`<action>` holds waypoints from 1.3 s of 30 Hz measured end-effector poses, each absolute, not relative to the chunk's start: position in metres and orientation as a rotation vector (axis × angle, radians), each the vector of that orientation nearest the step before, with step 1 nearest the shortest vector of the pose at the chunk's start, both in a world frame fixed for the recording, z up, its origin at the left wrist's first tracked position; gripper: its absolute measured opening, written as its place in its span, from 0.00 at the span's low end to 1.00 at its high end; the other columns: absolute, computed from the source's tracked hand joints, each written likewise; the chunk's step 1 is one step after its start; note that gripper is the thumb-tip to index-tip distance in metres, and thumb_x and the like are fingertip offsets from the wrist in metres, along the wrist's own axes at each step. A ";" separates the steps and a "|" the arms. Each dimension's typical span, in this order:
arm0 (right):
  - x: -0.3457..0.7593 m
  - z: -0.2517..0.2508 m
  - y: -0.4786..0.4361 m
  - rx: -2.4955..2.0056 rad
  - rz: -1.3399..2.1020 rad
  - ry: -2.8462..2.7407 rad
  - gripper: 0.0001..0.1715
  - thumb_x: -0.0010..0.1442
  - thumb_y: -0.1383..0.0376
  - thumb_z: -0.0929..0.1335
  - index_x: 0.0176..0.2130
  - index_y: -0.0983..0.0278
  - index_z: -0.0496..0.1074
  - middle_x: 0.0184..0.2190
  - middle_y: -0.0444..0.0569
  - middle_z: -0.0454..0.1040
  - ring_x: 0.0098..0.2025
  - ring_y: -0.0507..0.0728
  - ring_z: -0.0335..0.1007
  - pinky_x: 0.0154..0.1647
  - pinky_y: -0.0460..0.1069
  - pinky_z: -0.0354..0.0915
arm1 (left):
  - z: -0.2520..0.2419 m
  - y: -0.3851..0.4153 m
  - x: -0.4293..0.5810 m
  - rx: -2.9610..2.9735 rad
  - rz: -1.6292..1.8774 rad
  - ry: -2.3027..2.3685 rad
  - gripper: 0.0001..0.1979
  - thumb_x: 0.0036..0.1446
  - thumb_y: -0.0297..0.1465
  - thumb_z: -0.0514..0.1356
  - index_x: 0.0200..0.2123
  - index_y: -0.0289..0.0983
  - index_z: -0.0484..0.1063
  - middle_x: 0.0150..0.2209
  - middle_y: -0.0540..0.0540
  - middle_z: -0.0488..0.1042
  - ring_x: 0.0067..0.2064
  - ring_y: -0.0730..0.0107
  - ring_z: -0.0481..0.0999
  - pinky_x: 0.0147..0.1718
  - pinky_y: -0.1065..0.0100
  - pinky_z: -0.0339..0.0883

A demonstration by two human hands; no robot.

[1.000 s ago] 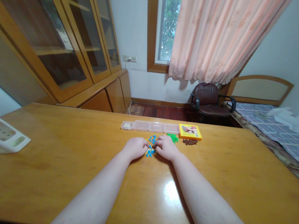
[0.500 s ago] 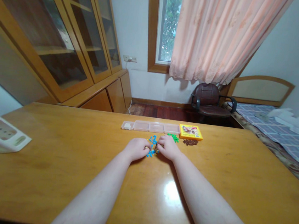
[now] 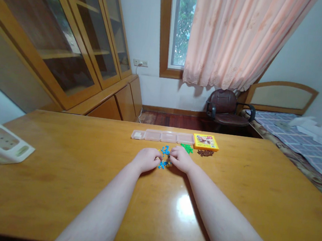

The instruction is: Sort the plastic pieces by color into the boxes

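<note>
Small blue pieces (image 3: 165,150), like tiny building bricks, lie loose on the tabletop, with a second cluster of blue pieces (image 3: 162,164) mixed with yellow ones nearer me. My left hand (image 3: 147,159) rests at the left of these pieces, fingers curled in. From the right, my right hand (image 3: 181,158) reaches in with thumb and fingers drawn together at the edge of the clusters. Whatever either hand pinches is too small and too hidden to make out. Beyond my right hand is a heap of green pieces (image 3: 187,148), and to its right a heap of brown pieces (image 3: 205,153).
A clear plastic tray with compartments (image 3: 152,135) lies behind the pieces, a small white item in its left end. Touching its right end is a yellow box (image 3: 206,142). A white plastic holder (image 3: 4,143) stands at the left of the wooden table (image 3: 83,204).
Both hands stay in nearly the same place. The fingers of my right hand have shifted slightly, and a few blue and yellow pieces between the hands look rearranged.
</note>
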State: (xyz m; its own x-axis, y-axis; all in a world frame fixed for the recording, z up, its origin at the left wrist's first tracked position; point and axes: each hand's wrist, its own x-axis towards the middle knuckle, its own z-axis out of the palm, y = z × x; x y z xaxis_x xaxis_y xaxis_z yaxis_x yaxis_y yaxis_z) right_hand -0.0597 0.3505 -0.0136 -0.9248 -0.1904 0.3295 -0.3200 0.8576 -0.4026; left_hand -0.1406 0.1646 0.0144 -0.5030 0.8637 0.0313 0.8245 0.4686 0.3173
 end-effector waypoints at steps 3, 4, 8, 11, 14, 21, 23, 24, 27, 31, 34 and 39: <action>-0.061 -0.015 0.351 0.458 0.695 -2.733 0.17 0.58 0.71 0.63 0.19 0.65 0.69 0.22 0.43 0.66 0.29 0.51 0.58 0.35 0.47 0.52 | 0.014 0.165 -0.141 1.523 0.438 2.532 0.15 0.51 0.29 0.53 0.36 0.45 0.79 0.38 0.52 0.79 0.40 0.67 0.75 0.41 0.70 0.64; -0.061 -0.015 0.351 0.481 0.704 -2.726 0.17 0.58 0.71 0.63 0.19 0.66 0.69 0.21 0.43 0.65 0.29 0.51 0.58 0.35 0.47 0.52 | 0.013 0.165 -0.141 1.528 0.431 2.530 0.15 0.51 0.29 0.53 0.36 0.45 0.79 0.38 0.52 0.79 0.41 0.67 0.75 0.41 0.70 0.65; -0.062 -0.016 0.352 0.497 0.708 -2.739 0.18 0.59 0.69 0.63 0.19 0.65 0.70 0.22 0.44 0.66 0.29 0.51 0.58 0.35 0.47 0.52 | 0.014 0.165 -0.142 1.501 0.401 2.568 0.15 0.51 0.29 0.53 0.36 0.44 0.79 0.37 0.51 0.79 0.40 0.66 0.75 0.39 0.69 0.65; -0.061 -0.016 0.352 0.445 0.662 -2.756 0.18 0.58 0.69 0.63 0.18 0.65 0.70 0.21 0.44 0.66 0.28 0.51 0.57 0.35 0.48 0.51 | 0.018 0.164 -0.141 1.449 0.361 2.613 0.14 0.51 0.31 0.53 0.34 0.43 0.79 0.36 0.49 0.79 0.38 0.66 0.75 0.37 0.70 0.65; -0.061 -0.016 0.353 0.414 0.637 -2.751 0.19 0.57 0.70 0.63 0.17 0.66 0.68 0.20 0.44 0.65 0.27 0.51 0.55 0.35 0.48 0.51 | 0.022 0.163 -0.141 1.425 0.280 2.667 0.12 0.51 0.32 0.53 0.30 0.41 0.78 0.32 0.47 0.79 0.35 0.65 0.75 0.33 0.70 0.63; -0.061 -0.014 0.351 0.530 0.800 -2.712 0.18 0.56 0.71 0.63 0.18 0.65 0.70 0.20 0.43 0.65 0.28 0.51 0.57 0.35 0.47 0.53 | 0.020 0.162 -0.140 1.562 0.411 2.536 0.12 0.50 0.29 0.53 0.30 0.41 0.78 0.32 0.50 0.79 0.34 0.68 0.74 0.34 0.71 0.62; -0.061 -0.013 0.350 0.579 0.829 -2.711 0.18 0.56 0.72 0.63 0.17 0.65 0.69 0.19 0.43 0.64 0.27 0.51 0.57 0.34 0.47 0.53 | 0.017 0.162 -0.141 1.611 0.434 2.467 0.13 0.49 0.29 0.54 0.30 0.42 0.78 0.33 0.51 0.79 0.35 0.69 0.74 0.36 0.71 0.63; -0.061 -0.014 0.349 0.588 0.831 -2.714 0.18 0.56 0.71 0.63 0.17 0.65 0.68 0.19 0.43 0.64 0.27 0.51 0.56 0.34 0.47 0.53 | 0.016 0.162 -0.141 1.622 0.439 2.447 0.13 0.49 0.29 0.54 0.31 0.42 0.79 0.33 0.51 0.79 0.36 0.69 0.74 0.37 0.71 0.63; -0.062 -0.016 0.349 0.560 0.807 -2.728 0.19 0.57 0.71 0.64 0.17 0.65 0.67 0.19 0.42 0.64 0.26 0.50 0.56 0.33 0.46 0.53 | 0.012 0.163 -0.143 1.620 0.446 2.421 0.15 0.50 0.29 0.53 0.34 0.45 0.79 0.36 0.52 0.79 0.38 0.68 0.75 0.39 0.71 0.64; -0.063 -0.019 0.350 0.468 0.717 -2.761 0.18 0.59 0.69 0.63 0.19 0.65 0.70 0.21 0.44 0.66 0.28 0.51 0.58 0.34 0.46 0.53 | 0.010 0.164 -0.144 1.564 0.408 2.440 0.16 0.51 0.30 0.54 0.39 0.47 0.78 0.38 0.52 0.79 0.40 0.67 0.76 0.39 0.70 0.65; -0.063 -0.018 0.351 0.350 0.598 -2.787 0.18 0.60 0.68 0.62 0.21 0.65 0.71 0.22 0.45 0.68 0.29 0.51 0.59 0.34 0.47 0.52 | 0.010 0.165 -0.144 1.470 0.393 2.495 0.17 0.50 0.30 0.54 0.42 0.47 0.77 0.39 0.51 0.79 0.41 0.66 0.76 0.41 0.70 0.65; -0.062 -0.016 0.350 0.212 0.536 -2.796 0.19 0.62 0.66 0.61 0.24 0.65 0.73 0.24 0.46 0.69 0.30 0.52 0.61 0.35 0.47 0.52 | 0.010 0.166 -0.144 1.378 0.417 2.600 0.18 0.52 0.30 0.53 0.44 0.45 0.76 0.43 0.50 0.78 0.44 0.64 0.75 0.43 0.69 0.65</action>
